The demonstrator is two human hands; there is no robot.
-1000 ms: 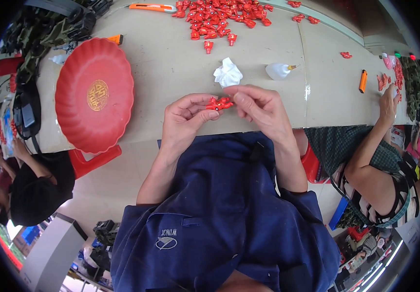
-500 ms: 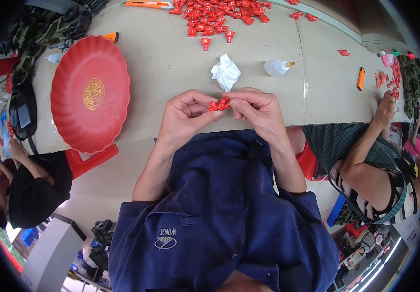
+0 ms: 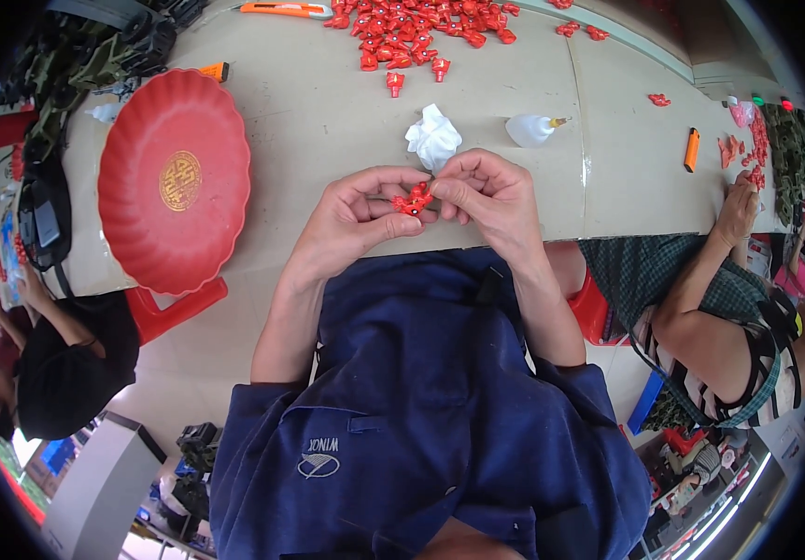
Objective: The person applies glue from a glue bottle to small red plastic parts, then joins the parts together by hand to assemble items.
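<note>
A small red plastic figure piece [image 3: 412,200] is pinched between my two hands over the near edge of the table. Thumb and fingers of my left hand [image 3: 362,207] are closed on its left side. My right hand [image 3: 484,193] grips its right end between thumb and forefinger. Just beyond my fingers lies a crumpled white tissue [image 3: 432,137]. To its right, a white squeeze bottle [image 3: 531,130] with a brass-coloured tip rests on its side. Several similar red pieces [image 3: 412,37] are heaped at the far side, with one red piece [image 3: 395,84] slightly apart.
A large red scalloped tray [image 3: 216,177] takes up the left of the table. An orange cutter [image 3: 286,9] lies at the far edge, and an orange-and-black cutter [image 3: 692,151] on the right. Co-workers sit on both sides; one person's hand [image 3: 737,213] works among red parts at right.
The red piece has turned in my fingers and shifted slightly left, showing more of itself. My right hand has risen a little and changed its pinch. The tray and the bottle stay put.
</note>
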